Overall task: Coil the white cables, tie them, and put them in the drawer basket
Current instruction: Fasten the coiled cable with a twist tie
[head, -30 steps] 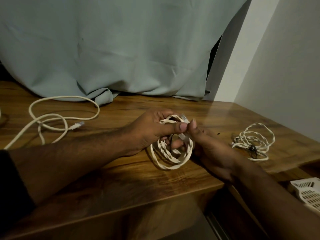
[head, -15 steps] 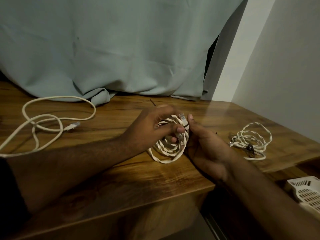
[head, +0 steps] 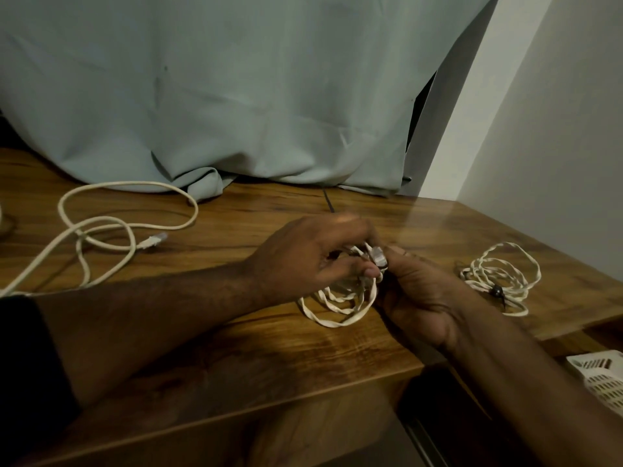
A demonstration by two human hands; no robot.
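On the table, loose cable lies left, tied coil right.

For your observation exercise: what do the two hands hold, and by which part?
Both hands grip the coiled white cable at its upper part: the left hand around the loops, the right hand pinching near the plug end.

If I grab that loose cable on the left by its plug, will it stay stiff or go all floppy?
Probably floppy: the loose cable lies in slack, uneven loops on the table, so it would likely dangle and uncoil. It looks thin, so likely light. Its plug lies free, so the loops might drag behind.
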